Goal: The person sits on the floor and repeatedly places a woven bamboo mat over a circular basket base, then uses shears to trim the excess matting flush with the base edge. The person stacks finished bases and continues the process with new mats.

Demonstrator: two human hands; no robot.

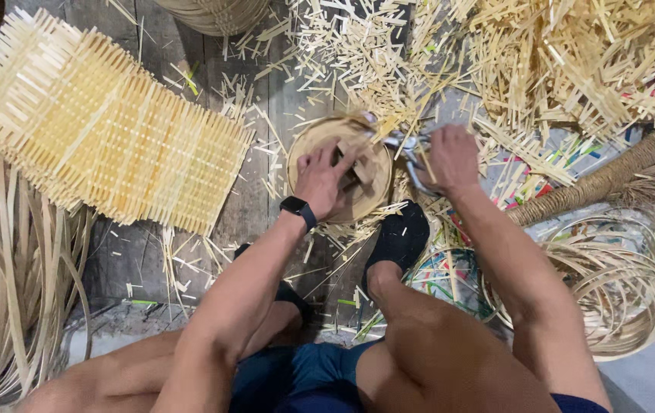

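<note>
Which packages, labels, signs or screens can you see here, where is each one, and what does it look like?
Smartwatch: on the wrist of the left hand, a small dark rounded-rectangle screen on a black band; nothing can be made out on it.
Colourful printed sheet: lying under the bamboo offcuts right of the right hand, mostly hidden, with red, green and blue patches; too covered to tell if it is packaging.
No signs in view.
</note>
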